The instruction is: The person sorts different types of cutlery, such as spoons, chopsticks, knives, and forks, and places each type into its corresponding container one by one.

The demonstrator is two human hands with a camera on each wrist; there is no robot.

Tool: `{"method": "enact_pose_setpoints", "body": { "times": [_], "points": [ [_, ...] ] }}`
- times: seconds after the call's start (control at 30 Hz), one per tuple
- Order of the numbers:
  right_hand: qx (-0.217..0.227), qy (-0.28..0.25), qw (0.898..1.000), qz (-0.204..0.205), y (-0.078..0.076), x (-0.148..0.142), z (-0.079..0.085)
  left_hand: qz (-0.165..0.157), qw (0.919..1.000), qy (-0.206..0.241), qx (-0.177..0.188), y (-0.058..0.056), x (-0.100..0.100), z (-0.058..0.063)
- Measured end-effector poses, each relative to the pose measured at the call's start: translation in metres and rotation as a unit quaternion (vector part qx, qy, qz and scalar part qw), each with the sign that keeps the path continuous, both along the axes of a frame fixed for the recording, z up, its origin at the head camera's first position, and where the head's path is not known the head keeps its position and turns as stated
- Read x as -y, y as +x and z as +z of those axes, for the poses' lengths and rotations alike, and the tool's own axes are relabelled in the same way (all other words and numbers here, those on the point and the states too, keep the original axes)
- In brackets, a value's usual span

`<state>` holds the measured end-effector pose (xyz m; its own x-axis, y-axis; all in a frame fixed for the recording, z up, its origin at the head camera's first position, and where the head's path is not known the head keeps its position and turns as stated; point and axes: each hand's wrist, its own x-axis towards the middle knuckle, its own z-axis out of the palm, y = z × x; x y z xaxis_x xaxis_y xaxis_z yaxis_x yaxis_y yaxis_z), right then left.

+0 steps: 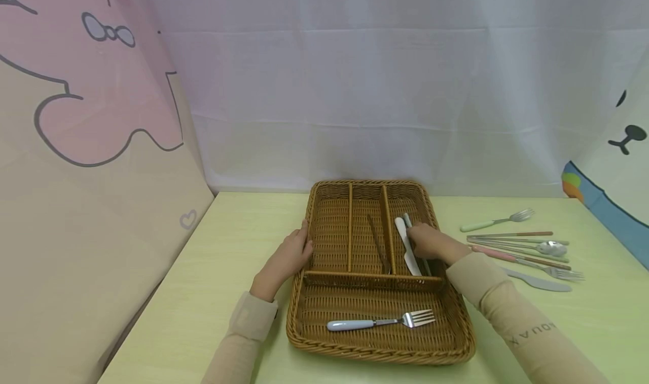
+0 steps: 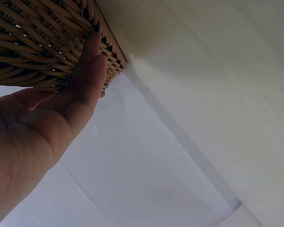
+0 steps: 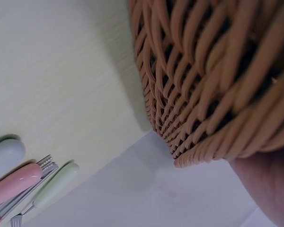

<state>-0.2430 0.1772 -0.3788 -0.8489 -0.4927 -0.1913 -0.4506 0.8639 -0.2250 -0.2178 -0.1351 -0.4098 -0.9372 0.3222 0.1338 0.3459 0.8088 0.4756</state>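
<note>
On a pale-green desk [image 1: 243,215], left grip [image 1: 288,255] extended against a wicker tray [image 1: 380,359], the right grip [image 1: 430,242], closure unclear, apparently settles a grey-handled utensil [image 1: 407,219] beside the far-right compartment's table knife [image 1: 405,245], release seemingly called for next.

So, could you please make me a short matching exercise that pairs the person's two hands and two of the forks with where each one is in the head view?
Things
1. Left hand
2. Right hand
3. Pink-handled fork
4. Blue-handled fork

Places
A. On the table, right of the basket
B. Touching the basket's left side
C. In the wide front compartment
D. Reaching into the right rear compartment

Pairs: 1-B, 2-D, 3-A, 4-C.
</note>
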Motion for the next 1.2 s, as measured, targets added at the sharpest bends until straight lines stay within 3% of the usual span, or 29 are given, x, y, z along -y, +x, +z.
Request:
{"method": "enact_pose_setpoints", "body": {
  "times": [0.33, 0.73, 1.2],
  "points": [
    [-0.037, -0.024, 0.999, 0.023, 0.003, 0.000, 0.000, -0.005, 1.0000, -0.002, -0.004, 0.000, 0.001, 0.000],
    [-0.045, -0.039, 0.998, 0.031, 0.006, 0.001, 0.003, -0.002, 1.0000, 0.000, 0.005, 0.000, 0.000, -0.001],
    [-0.130, -0.082, 0.988, 0.031, 0.009, -0.018, 0.016, 0.004, 1.0000, -0.005, 0.007, -0.001, 0.000, -0.001]
  ]
}}
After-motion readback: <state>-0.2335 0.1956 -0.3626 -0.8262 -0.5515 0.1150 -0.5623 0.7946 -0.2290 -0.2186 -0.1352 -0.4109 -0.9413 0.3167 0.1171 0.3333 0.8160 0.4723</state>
